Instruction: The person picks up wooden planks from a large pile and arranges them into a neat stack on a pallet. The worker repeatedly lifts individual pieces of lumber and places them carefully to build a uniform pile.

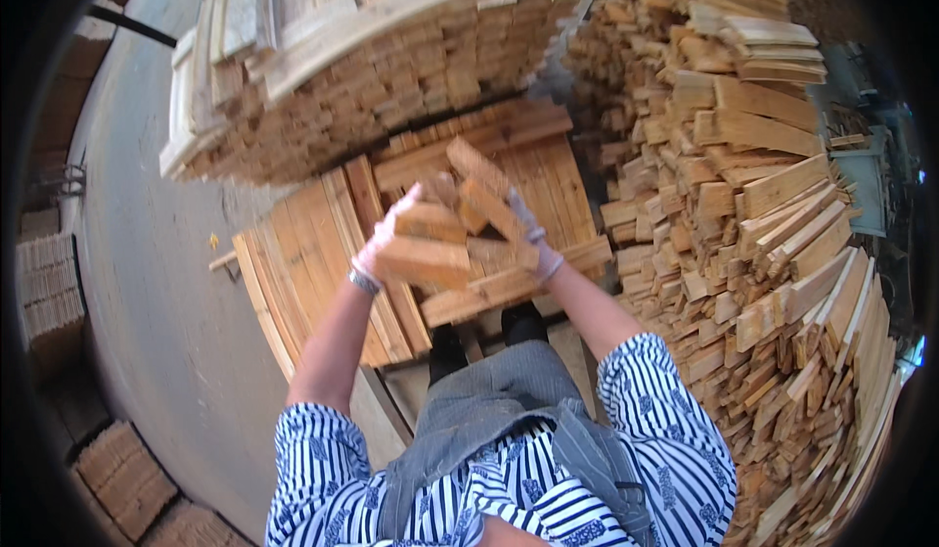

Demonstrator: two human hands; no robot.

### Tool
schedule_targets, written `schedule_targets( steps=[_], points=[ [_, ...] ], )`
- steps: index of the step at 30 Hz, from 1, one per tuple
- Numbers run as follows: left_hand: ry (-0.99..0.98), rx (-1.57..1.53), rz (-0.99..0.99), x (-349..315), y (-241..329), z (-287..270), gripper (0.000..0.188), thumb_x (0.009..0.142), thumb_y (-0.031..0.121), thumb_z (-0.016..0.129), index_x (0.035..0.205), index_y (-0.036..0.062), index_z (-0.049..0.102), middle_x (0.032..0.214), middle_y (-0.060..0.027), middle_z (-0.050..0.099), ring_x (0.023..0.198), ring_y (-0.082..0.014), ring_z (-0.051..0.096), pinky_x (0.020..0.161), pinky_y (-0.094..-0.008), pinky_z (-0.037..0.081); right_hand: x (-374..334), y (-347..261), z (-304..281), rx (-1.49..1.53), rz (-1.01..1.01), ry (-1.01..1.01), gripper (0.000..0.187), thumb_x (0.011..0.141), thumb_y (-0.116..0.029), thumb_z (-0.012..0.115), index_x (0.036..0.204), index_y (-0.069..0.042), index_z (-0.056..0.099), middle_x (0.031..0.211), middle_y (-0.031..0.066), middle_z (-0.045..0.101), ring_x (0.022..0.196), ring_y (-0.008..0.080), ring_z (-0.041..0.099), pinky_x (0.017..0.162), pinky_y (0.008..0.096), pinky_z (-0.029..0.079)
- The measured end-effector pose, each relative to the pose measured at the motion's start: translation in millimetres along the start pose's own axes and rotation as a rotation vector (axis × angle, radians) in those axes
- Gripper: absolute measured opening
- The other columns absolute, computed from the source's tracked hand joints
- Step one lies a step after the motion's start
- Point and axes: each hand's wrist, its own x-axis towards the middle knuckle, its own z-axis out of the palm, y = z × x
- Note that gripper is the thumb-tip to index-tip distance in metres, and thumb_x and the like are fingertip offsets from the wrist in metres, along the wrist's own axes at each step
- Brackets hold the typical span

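Observation:
Several short wooden boards (425, 258) are bunched between my two gloved hands, tilted at different angles above a low layer of planks. My left hand (380, 239) presses along the left side of the bundle, closed against the boards. On the opposite side my right hand (533, 234) grips the bundle, its fingers partly hidden behind the wood. Beneath them lies the layer of planks (293, 253), with a loose crosswise board (514, 281) along its near edge and another crosswise board (518, 126) at its far edge.
A tall stack of boards (391, 107) stands just beyond the planks. A large loose heap of wood pieces (753, 205) fills the right side. Concrete floor (166, 283) stretches along the left, with bundled stacks (127, 478) at its far left edge.

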Motion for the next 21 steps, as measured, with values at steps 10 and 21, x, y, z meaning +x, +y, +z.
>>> schedule_targets(
  steps=[10, 21],
  points=[
    [0.21, 0.474, 0.04, 34.3, 17.1, -1.5, 0.065, 0.067, 0.007, 0.092, 0.125, 0.0026, 0.063, 0.115, -0.0048, 0.068, 0.108, -0.0167, 0.063, 0.1, -0.0338, 0.052, 44.5, -90.8, 3.4, -0.672, -0.115, -0.327, 0.081, 0.068, -0.014, 0.092, 0.135, -0.008, 0.047, 0.128, 0.0092, 0.058, 0.118, 0.0214, 0.057, 0.103, 0.0368, 0.05],
    [0.112, -0.166, 0.005, 27.2, -88.0, 18.1, 0.067, 0.079, 0.021, 0.087, 0.133, 0.0052, 0.052, 0.108, -0.0017, 0.068, 0.103, -0.0153, 0.064, 0.096, -0.0361, 0.051, -15.0, -100.0, -34.6, -0.136, 0.347, -0.212, 0.067, 0.086, -0.012, 0.077, 0.143, -0.001, 0.044, 0.132, 0.0126, 0.062, 0.121, 0.0232, 0.059, 0.106, 0.0363, 0.047]
  ],
)
